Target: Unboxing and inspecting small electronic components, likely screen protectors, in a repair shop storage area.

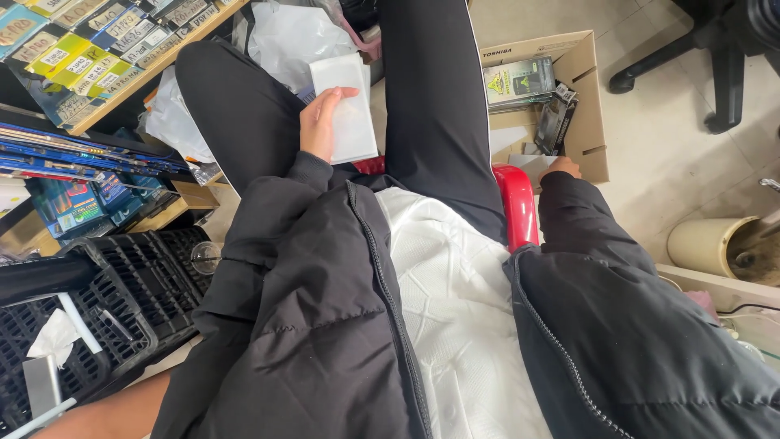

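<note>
Cluttered shop floor, left hand clasping white packet, right hand (fingers hidden) in cardboard box, grip unclear

The flat packet was smooth matt white paper; the box was plain brown cardboard; the stool was glossy red plastic; the jacket was matt black quilted cloth

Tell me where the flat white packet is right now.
In the head view, the flat white packet sits upper centre, held in the left hand over the person's left thigh, just in front of crumpled white plastic bags.
</note>
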